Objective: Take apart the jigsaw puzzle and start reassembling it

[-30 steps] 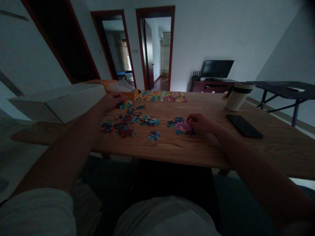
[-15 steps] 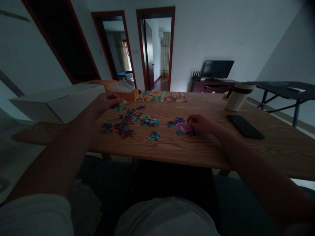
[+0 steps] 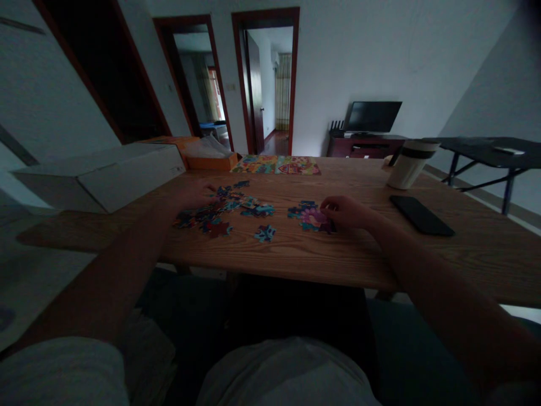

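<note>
The left hand [image 3: 192,195] lies low against the scattered puzzle pieces [image 3: 207,217], its grip hidden; the right hand [image 3: 344,212] curls over a joined cluster [image 3: 311,219], pinch unclear.

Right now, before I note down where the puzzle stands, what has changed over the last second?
The left hand has moved toward the person, down onto the loose jigsaw pieces. The piece beside it no longer shows, and I can't tell whether its grip holds that piece. The right hand stayed at the flower-patterned cluster of pieces, and the black phone stayed put.
</note>
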### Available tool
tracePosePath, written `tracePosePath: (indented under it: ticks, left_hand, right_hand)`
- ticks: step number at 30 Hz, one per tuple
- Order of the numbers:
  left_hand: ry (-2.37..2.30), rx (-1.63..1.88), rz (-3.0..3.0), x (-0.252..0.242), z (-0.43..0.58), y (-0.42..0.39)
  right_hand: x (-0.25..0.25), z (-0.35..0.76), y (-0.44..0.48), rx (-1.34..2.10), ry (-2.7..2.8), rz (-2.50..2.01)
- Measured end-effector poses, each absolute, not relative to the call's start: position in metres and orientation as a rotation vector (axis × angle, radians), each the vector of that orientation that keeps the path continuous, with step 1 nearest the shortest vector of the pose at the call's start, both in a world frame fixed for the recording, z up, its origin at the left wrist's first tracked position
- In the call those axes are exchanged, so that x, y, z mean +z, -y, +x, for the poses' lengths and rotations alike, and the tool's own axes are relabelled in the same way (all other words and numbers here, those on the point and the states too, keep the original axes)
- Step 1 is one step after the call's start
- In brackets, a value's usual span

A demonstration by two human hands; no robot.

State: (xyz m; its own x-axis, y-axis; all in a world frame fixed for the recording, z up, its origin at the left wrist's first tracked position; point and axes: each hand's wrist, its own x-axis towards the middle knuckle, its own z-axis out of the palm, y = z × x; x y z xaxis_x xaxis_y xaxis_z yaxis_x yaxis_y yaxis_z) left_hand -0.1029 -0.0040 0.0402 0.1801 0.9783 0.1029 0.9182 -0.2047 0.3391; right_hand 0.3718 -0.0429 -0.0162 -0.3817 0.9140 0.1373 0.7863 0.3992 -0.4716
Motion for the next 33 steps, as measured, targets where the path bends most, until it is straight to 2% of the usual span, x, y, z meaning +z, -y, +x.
tracePosePath:
  ticks: [6,24,33]
  left_hand:
    - [-1.682,0.094,2.320,0.029,-0.063,0.006]
    - [-1.702,0.052,2.415,0.029,-0.056,0.009]
    - [-1.501,-0.078,2.605,0.046,0.005,0.033]
  right_hand:
    - [-0.014,0.372,0.043,0.461,2.298,-1.452]
    - [-0.014,0.370,0.044,0.502,2.289,-1.440]
    - [-0.025,0.348,0.058,0.452,2.426,-1.264]
